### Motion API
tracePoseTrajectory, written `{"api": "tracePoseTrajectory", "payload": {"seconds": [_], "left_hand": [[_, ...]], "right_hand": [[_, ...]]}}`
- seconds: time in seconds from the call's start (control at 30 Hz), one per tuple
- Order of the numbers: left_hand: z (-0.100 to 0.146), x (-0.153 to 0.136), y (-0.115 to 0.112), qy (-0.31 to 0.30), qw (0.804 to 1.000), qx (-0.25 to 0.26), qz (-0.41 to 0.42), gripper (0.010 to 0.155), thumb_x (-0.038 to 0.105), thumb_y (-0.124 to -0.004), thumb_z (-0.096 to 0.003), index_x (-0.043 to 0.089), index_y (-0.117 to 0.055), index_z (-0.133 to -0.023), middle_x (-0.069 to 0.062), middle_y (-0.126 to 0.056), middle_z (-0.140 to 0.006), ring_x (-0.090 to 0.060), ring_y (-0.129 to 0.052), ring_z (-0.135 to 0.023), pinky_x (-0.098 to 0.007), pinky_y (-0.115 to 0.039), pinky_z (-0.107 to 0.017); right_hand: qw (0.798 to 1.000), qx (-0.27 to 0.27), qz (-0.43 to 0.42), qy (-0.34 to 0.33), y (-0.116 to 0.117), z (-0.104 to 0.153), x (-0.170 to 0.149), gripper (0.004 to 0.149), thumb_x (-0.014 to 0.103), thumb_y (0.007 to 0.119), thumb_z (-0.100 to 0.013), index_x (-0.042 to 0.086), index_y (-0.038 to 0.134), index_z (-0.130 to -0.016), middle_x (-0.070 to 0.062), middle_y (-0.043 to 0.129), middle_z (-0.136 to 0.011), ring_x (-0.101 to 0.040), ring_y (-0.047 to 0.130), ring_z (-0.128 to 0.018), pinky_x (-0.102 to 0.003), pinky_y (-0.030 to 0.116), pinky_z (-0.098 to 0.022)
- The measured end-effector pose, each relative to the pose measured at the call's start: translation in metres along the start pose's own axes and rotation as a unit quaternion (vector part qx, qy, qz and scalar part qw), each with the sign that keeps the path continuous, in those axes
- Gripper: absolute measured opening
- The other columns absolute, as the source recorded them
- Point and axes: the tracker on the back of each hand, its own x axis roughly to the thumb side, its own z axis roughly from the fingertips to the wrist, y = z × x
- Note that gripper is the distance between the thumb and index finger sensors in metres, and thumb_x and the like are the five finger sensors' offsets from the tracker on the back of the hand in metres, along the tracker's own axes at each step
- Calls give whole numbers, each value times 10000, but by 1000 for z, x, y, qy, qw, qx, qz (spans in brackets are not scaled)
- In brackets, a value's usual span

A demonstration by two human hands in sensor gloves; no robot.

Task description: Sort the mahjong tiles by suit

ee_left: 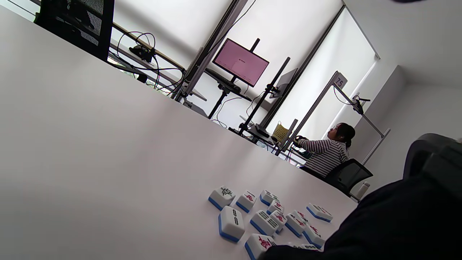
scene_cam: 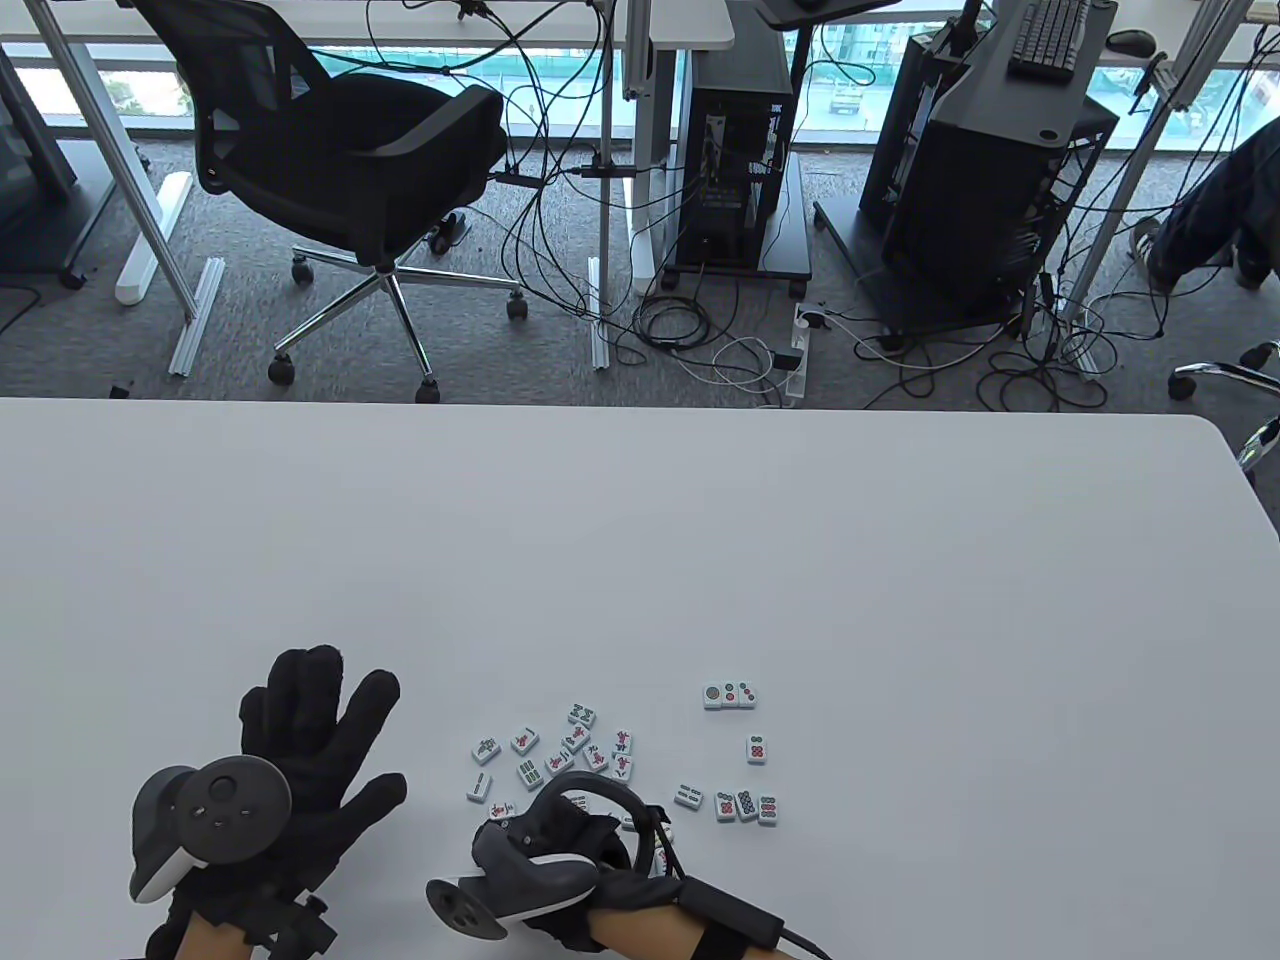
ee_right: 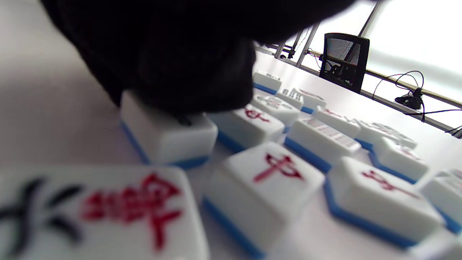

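My right hand (scene_cam: pixel 560 835) presses its fingertips (ee_right: pixel 202 90) on a mahjong tile (ee_right: pixel 166 133) at the near edge of the loose cluster (scene_cam: pixel 560 755); whether they pinch it, I cannot tell. My left hand (scene_cam: pixel 310 740) lies spread flat on the tabletop (scene_cam: pixel 640 540). Farther right sit sorted dot tiles (scene_cam: pixel 728 695). The tiles look hard, smooth, probably slippery; pinch the short sides.

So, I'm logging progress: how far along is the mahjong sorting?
Early. Done: a row of three circle tiles, with more circle tiles grouped nearer. In hand: the right hand has its fingers on one tile. Left: the mixed cluster. The left hand hovers idle.
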Motion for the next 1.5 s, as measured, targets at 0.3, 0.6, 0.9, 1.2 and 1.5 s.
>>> {"api": "tracePoseTrajectory", "payload": {"seconds": [0.3, 0.6, 0.9, 1.2, 1.5], "left_hand": [[0, 1, 0, -3, 1000, 0, 0, 796, 758, -545, -454, 453, -219, -1113, 176, 139, -1105, -150, 208, -1060, -545, 89, -716], [0, 2, 0, -5, 1000, 1, -1, 797, 758, -546, -452, 453, -220, -1113, 177, 139, -1105, -150, 207, -1061, -545, 88, -716], [0, 2, 0, -5, 1000, 2, -3, 796, 758, -546, -451, 455, -220, -1112, 180, 140, -1104, -149, 209, -1060, -544, 91, -716], [0, 2, -1, -3, 1000, -2, -6, 796, 758, -544, -452, 453, -220, -1112, 178, 138, -1104, -149, 207, -1060, -544, 89, -716], [0, 2, -1, -2, 1000, -3, -5, 797, 759, -546, -452, 453, -221, -1112, 178, 138, -1105, -150, 206, -1061, -545, 88, -716]], "right_hand": [[999, 13, -37, -18, -4, -4, -2, 569, 327, 925, -301, 36, 837, -782, -23, 983, -228, -82, 849, 13, -269, 794, 9], [990, -23, -85, 107, -43, 28, -104, 567, 321, 920, -307, 43, 830, -794, -25, 984, -247, -92, 856, -5, -277, 797, -10], [974, 54, -106, 191, 19, 68, -178, 562, 320, 908, -323, 42, 819, -803, -21, 984, -265, -89, 863, -18, -274, 804, -18], [972, 87, -77, 204, 55, 71, -175, 553, 322, 902, -326, 55, 820, -803, -18, 983, -270, -88, 864, -20, -273, 805, -20], [970, 95, -58, 214, 63, 69, -172, 551, 325, 889, -337, 55, 811, -810, -13, 984, -284, -88, 868, -27, -273, 808, -25]]}}
